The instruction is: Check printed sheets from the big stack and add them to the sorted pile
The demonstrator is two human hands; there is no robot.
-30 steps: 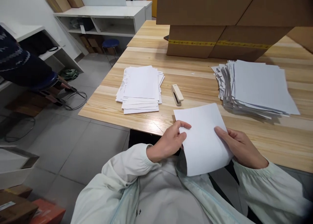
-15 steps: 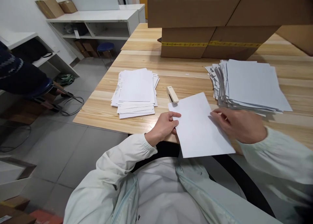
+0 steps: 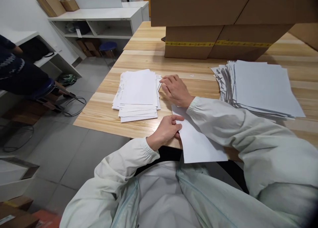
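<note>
White and unmarked on its upper face, the sheet (image 3: 198,145) lies flat at the near edge of the table (image 3: 104,105), its near corner jutting past the wood toward the person's lap; its edges look crisp and straight, with no fold or crease that can be seen, and the far part is hidden under the right sleeve (image 3: 223,122). The left hand (image 3: 165,132) pinches the sheet's left edge, thumb on top and the other fingers curled beneath or beside it. The right hand (image 3: 176,88) reaches across to the far left, palm down, fingers loosely spread, its fingertips just beside the right edge of the small stack (image 3: 137,93); whether it covers or grips anything underneath cannot be told. That small stack is fanned unevenly, with faint print along its left margin. To the right sits a thicker, ragged pile (image 3: 258,87) of white paper, well apart from the sheet. Brown cardboard boxes (image 3: 213,32) with a yellow tape band stand at the far side of the table.
</note>
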